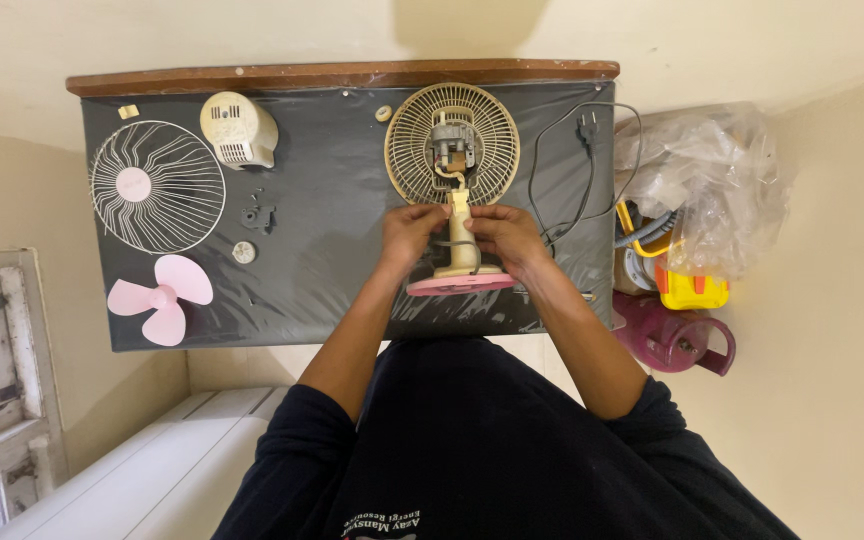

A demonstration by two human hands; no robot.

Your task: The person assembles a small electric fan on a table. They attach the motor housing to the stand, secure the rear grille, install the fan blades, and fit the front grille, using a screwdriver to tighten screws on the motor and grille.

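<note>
A: Nearest are the dark sleeves; what do the left hand (409,232) and right hand (505,232) grip?

B: Both wrap the cream fan stand (461,245) at the table's (352,280) front edge, fingers curled, tips hidden. The motor (452,145) behind the rear grille (407,150) is unclear.

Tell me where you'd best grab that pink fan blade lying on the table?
Probably by its central hub, from above: the pink fan blade lies flat on the dark table, its three broad lobes thin and flush with the surface, so the raised middle offers the surest pinch. Both hands are at the fan stand.
</note>
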